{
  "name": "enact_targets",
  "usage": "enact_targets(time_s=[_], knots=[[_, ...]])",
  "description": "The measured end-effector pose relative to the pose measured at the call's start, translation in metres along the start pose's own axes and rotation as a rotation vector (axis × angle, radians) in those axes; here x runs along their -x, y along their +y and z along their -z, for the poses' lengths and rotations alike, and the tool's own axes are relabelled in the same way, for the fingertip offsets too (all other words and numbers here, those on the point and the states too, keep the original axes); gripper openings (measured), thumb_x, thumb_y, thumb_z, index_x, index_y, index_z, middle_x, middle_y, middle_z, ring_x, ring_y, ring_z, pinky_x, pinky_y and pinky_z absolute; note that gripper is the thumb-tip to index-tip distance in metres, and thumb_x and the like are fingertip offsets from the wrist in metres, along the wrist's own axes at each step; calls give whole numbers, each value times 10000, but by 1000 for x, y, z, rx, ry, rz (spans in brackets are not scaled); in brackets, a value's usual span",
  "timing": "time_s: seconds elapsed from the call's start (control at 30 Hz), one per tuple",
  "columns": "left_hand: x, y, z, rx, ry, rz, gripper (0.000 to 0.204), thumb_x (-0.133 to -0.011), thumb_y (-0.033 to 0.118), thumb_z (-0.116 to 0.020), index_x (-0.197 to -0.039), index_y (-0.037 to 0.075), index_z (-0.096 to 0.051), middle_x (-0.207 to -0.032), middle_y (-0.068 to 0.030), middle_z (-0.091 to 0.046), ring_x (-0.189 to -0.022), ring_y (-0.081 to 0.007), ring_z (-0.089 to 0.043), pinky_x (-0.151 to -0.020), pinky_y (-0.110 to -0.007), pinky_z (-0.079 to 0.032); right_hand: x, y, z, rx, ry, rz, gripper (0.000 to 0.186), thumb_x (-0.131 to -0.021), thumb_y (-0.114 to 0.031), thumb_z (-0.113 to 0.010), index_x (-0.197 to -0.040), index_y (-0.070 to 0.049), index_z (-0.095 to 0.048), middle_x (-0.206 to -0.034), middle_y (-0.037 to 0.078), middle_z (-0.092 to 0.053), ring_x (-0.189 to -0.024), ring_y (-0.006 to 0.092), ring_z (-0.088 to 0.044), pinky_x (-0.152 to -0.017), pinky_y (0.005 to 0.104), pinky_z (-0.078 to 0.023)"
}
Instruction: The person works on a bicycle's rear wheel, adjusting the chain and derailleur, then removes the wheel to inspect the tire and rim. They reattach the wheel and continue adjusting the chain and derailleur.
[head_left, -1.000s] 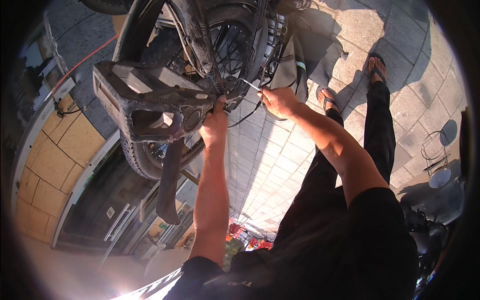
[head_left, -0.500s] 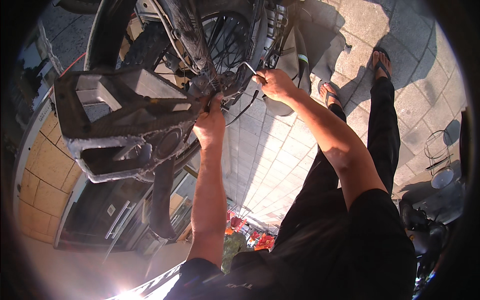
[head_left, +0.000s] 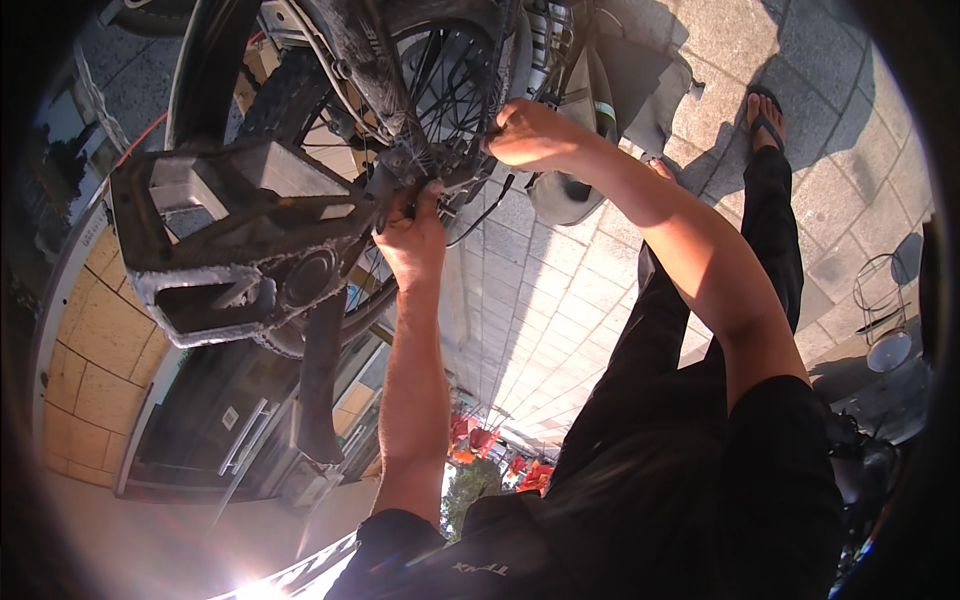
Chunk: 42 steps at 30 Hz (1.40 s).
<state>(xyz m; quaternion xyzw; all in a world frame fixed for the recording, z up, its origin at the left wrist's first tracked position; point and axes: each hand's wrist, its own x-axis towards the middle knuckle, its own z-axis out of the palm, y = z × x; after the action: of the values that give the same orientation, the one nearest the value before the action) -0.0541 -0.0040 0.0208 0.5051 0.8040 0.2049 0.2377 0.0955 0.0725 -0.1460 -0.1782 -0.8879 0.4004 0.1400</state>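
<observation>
One pedal (head_left: 240,245) looms near at 10 o'clock, in place on a bike (head_left: 352,50) that stretches from there to 12 o'clock. Work on the bike looks under way rather than finished: both hands are busy at it, no part can be seen taken off, and how much is left does not show. Just beyond the pedal, at 11 o'clock, the left hand (head_left: 412,240) points upward on a nearly straight forearm, thumb and fingers pinched on a dark part by the metal joint (head_left: 402,160). Apart from it, at 1 o'clock, the right hand (head_left: 540,138) reaches in from 4 o'clock with bent elbow and curled fingers; whether they are clamped on anything, I cannot tell. Farther off, the spoked wheel (head_left: 445,80) sits in place at 12 o'clock, above paving (head_left: 540,300).
</observation>
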Motion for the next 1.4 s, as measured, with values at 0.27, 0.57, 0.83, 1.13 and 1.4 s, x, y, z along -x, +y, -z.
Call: enact_targets(time_s=[0.27, 0.57, 0.83, 1.13, 1.4], knots=[[2, -6, 1, -6, -3, 1, 218, -892, -32, -729, -1108, -16, -703, -1033, -82, -759, -918, -149, -675, -861, -309, -514, -10, 1, -19, -1, -4, -134, 78, -758, -64, -657, -724, -46, -724, -821, 118, -742, -838, 256, -736, -859, 350, -576], [2, -3, 2, -19, 8, 42, 204, -893, 1, -751, -1091, -25, -711, -1024, -82, -761, -901, -149, -667, -852, -309, -511, -29, 3, -22, -159, -62, -107, 170, -733, -45, -678, -861, 28, -762, -886, 193, -743, -886, 363, -731, -791, 394, -607], [2, -4, 1, -26, 21, 33, 190, -896, 49, -773, -1061, -33, -729, -1003, -70, -763, -877, -133, -651, -837, -297, -504, -44, -2, 7, -92, -340, -137, 183, -716, -47, -654, -838, 45, -754, -876, 226, -730, -797, 344, -716, -699, 391, -583], [4, -10, 3, -55, 33, 67, 219, -914, 119, -783, -1074, -25, -744, -1015, -55, -764, -893, -126, -639, -849, -289, -499, -76, 1, 52, -747, -553, -722, 113, -765, -69, -538, -672, -79, -601, -511, -2, -384, -416, 122, -325, -413, 317, -255], [3, -15, 4, -89, 28, 79, 173, -900, -2, -747, -1065, -39, -710, -1018, -91, -751, -913, -168, -673, -887, -317, -515, -123, 16, 45, -1012, -684, -691, 90, -755, -16, -507, -724, -67, -574, -548, -11, -390, -413, 101, -320, -409, 274, -257]])
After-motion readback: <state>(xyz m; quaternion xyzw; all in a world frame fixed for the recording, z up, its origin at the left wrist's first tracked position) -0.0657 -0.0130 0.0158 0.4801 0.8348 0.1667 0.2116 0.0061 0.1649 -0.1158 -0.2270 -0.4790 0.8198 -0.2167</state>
